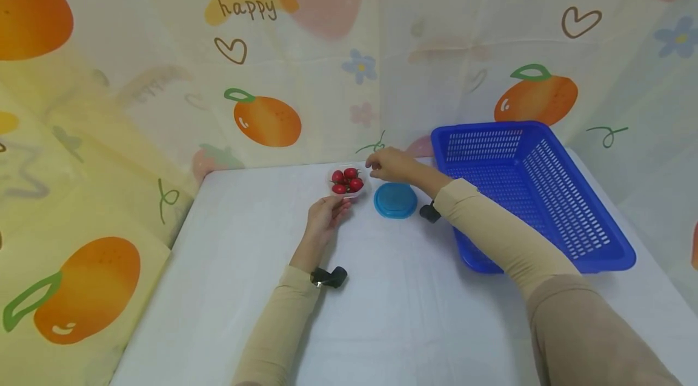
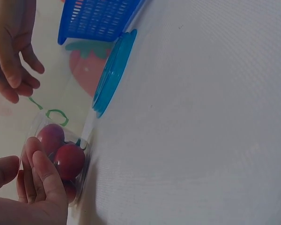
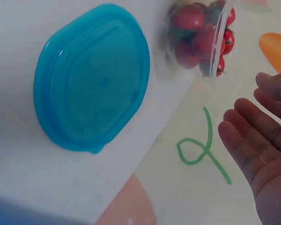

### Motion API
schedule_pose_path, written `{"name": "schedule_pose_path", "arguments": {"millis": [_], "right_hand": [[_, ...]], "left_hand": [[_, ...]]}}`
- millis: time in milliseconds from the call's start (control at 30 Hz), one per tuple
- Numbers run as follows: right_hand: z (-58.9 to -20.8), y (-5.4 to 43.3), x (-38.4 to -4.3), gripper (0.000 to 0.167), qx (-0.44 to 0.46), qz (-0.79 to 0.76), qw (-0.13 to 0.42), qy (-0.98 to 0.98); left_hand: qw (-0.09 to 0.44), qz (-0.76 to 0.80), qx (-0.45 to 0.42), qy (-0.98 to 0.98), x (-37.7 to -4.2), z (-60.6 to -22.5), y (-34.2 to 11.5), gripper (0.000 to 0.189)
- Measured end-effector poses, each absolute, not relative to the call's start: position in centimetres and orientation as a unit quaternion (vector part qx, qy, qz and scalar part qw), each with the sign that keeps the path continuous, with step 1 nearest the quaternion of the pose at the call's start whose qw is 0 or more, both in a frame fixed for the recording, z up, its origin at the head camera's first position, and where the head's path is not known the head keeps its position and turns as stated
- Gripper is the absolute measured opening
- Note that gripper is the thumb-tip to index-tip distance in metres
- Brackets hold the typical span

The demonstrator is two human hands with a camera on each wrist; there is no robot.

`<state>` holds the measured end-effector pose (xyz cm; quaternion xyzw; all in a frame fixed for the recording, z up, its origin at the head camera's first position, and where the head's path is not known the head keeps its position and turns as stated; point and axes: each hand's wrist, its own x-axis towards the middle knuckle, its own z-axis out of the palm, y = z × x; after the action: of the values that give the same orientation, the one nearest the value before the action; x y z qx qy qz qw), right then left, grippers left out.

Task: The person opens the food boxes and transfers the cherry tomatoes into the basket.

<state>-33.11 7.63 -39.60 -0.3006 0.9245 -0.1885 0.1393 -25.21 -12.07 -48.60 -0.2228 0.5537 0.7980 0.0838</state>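
Observation:
Cherry tomatoes (image 1: 339,177), red with green stems, fill a small clear plastic container (image 1: 355,193) at the back of the white table. My left hand (image 1: 325,214) is at the container's near side, its fairly straight fingers (image 2: 46,171) overlapping the clear wall in the left wrist view. To the right of the container, my right hand (image 1: 394,165) hovers with loosely bent fingers and nothing in them. A blue plastic lid (image 1: 395,200) lies flat on the table just below that hand. In the right wrist view, the tomatoes heap up past the container's rim (image 3: 218,40).
A large blue perforated basket (image 1: 605,234) stands on the right side, beneath my right forearm. The white table (image 1: 229,240) ends at a fruit-printed cloth (image 1: 322,101) hanging behind it. Each wrist carries a small black camera (image 1: 329,277).

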Motion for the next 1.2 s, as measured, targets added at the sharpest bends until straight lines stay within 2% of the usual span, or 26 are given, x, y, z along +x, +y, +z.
{"name": "schedule_pose_path", "arguments": {"millis": [200,567,800,1200], "right_hand": [[-39.7,6.3,-32.8,0.033,-0.314,-0.201,0.125,0.919],[-40.6,3.4,-33.0,0.028,-0.311,-0.172,0.136,0.925],[-41.5,2.3,-33.2,0.015,-0.325,-0.15,0.126,0.925],[-41.7,0.7,-33.0,0.013,-0.279,-0.092,0.147,0.945]], "left_hand": [[0.086,0.801,-0.228,0.546,-25.3,-48.6,-12.2,0.021],[0.079,0.808,-0.225,0.539,-25.1,-48.5,-12.1,0.019],[0.076,0.816,-0.208,0.534,-25.2,-48.9,-12.0,0.01],[0.069,0.817,-0.21,0.532,-25.4,-48.8,-12.0,0.006]]}}
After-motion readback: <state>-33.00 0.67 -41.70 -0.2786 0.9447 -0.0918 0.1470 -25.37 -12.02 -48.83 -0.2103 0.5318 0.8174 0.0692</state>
